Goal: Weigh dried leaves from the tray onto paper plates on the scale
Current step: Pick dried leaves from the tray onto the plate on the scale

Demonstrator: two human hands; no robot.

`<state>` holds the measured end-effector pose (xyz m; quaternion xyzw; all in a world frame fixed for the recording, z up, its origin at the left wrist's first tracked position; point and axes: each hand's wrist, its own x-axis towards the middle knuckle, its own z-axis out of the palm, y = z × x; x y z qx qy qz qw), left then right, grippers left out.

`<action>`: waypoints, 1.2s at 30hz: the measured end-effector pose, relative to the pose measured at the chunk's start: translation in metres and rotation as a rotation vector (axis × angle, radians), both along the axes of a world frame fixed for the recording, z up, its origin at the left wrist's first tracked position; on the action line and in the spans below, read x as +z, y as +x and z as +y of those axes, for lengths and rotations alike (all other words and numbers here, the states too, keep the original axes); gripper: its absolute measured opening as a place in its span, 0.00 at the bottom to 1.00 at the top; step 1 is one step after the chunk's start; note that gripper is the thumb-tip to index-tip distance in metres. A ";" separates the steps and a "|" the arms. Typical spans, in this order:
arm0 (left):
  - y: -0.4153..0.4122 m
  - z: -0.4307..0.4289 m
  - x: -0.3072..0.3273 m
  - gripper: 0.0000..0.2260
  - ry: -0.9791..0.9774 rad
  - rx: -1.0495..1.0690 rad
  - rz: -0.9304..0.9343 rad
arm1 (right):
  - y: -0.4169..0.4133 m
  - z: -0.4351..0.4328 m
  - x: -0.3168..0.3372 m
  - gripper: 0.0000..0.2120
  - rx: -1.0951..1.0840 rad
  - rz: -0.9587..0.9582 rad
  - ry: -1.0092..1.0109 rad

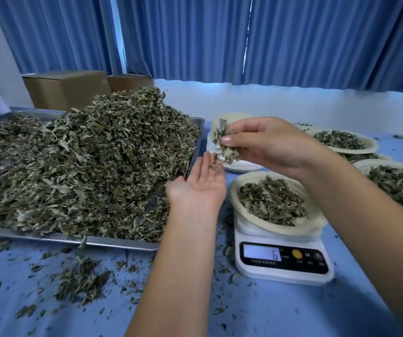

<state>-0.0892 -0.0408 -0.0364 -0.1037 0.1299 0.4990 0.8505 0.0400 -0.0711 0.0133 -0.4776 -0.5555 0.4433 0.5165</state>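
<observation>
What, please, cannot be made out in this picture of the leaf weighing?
- Head view: the white digital scale has button labels too blurred to read.
- Head view: the silver metal tray runs off the left edge.
- Head view: the stack of white paper plates is partly hidden behind the right hand pinching dried green leaves.
- Head view: filled paper plates at right are cut by the forearm and frame edge.

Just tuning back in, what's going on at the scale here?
A person is portioning by hand. The right hand pinches a clump of dried leaves above the open, palm-up left hand, between the heaped tray and the scale. A paper plate with leaves sits on the scale, whose display seems to show 6. More filled plates lie to the right.
</observation>
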 end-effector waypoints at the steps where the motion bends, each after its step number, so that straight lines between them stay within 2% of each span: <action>1: 0.000 -0.002 0.001 0.25 0.009 -0.010 0.021 | 0.012 -0.007 -0.002 0.11 -0.032 0.006 -0.016; 4: 0.003 -0.006 0.002 0.25 0.032 0.011 0.004 | 0.046 -0.023 -0.010 0.13 -0.153 -0.073 -0.065; 7: 0.008 -0.010 0.001 0.25 0.063 0.014 0.076 | 0.066 -0.034 -0.015 0.08 -0.293 -0.357 -0.053; 9: 0.010 -0.014 0.001 0.25 0.074 0.016 0.113 | 0.070 -0.040 -0.016 0.06 -0.303 -0.597 -0.017; 11: 0.011 -0.014 0.001 0.25 0.087 0.022 0.159 | 0.073 -0.042 -0.014 0.05 -0.283 -0.755 -0.004; 15: 0.011 -0.015 -0.003 0.24 0.105 0.058 0.218 | 0.068 -0.041 -0.015 0.07 -0.223 -0.875 -0.037; 18: 0.012 -0.015 -0.005 0.24 0.103 0.069 0.238 | 0.064 -0.039 -0.019 0.07 -0.233 -0.996 0.017; 25: 0.016 -0.017 -0.007 0.24 0.112 0.062 0.267 | 0.049 -0.036 -0.018 0.06 -0.310 -0.809 0.157; 31: 0.019 -0.018 -0.008 0.24 0.120 0.052 0.263 | 0.051 -0.030 -0.038 0.08 -0.178 -0.802 -0.112; 36: 0.018 -0.018 -0.007 0.24 0.123 0.054 0.261 | 0.053 -0.030 -0.035 0.08 -0.191 -0.712 -0.073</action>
